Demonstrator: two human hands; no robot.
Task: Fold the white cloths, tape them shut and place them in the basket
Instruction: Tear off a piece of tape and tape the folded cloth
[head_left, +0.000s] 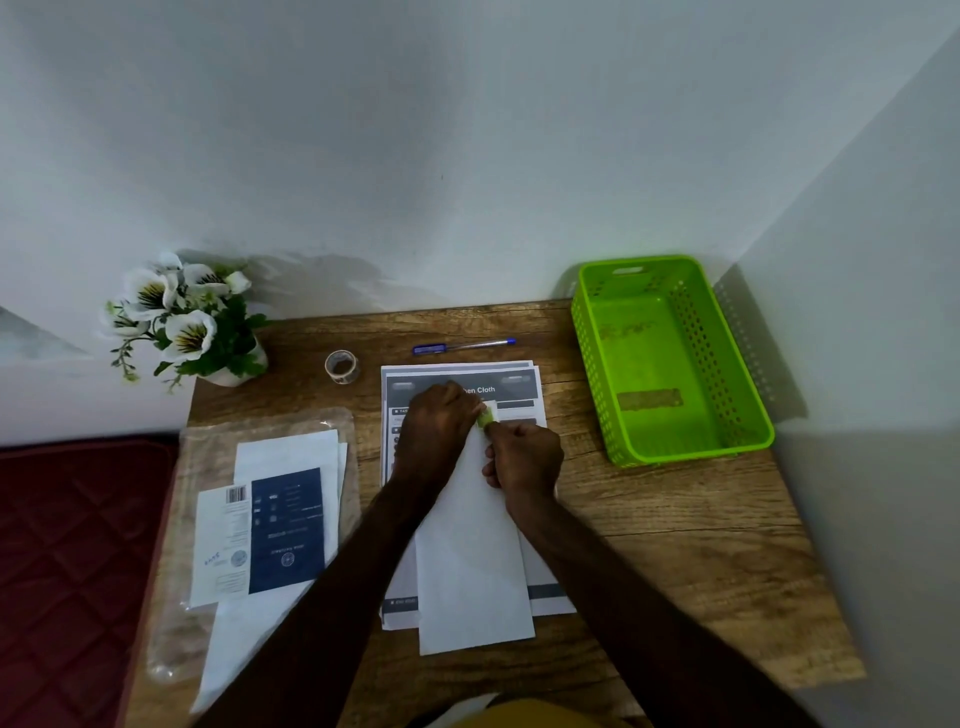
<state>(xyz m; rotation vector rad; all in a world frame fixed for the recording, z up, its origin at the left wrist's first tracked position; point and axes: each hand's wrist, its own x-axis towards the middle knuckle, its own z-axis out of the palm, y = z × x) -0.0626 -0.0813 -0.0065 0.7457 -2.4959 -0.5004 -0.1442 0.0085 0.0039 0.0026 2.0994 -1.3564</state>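
1. A folded white cloth (472, 561) lies as a long narrow strip in the middle of the wooden table (675, 545), on top of printed sheets (519, 384); its near end reaches toward the person, and its far end runs under both hands.
2. The left hand (436, 431) rests knuckles-up on the cloth's far end, fingers curled down onto it. The fingertips are hidden beneath the hand, so it cannot be told whether they pinch the cloth or only press it.
3. The right hand (524, 457) sits just beside the left, on the cloth's right edge, its fingers curled inward against the fabric.
4. Between the two hands, at the cloth's far tip, a small greenish piece (485, 415) shows, touching the fingers of both; it is too small to tell what it is or which hand holds it.
5. A tape roll (342, 366) stands on the table to the far left of the hands, well apart from them.
6. A blue pen (462, 345) lies beyond the sheets.
7. The green basket (748, 410) sits at the table's far right corner, apart from the cloth.
8. To the left, more white cloths (291, 452) lie in a clear wrapper with a dark blue label (288, 530).
9. A pot of white flowers (182, 322) stands at the far left corner.
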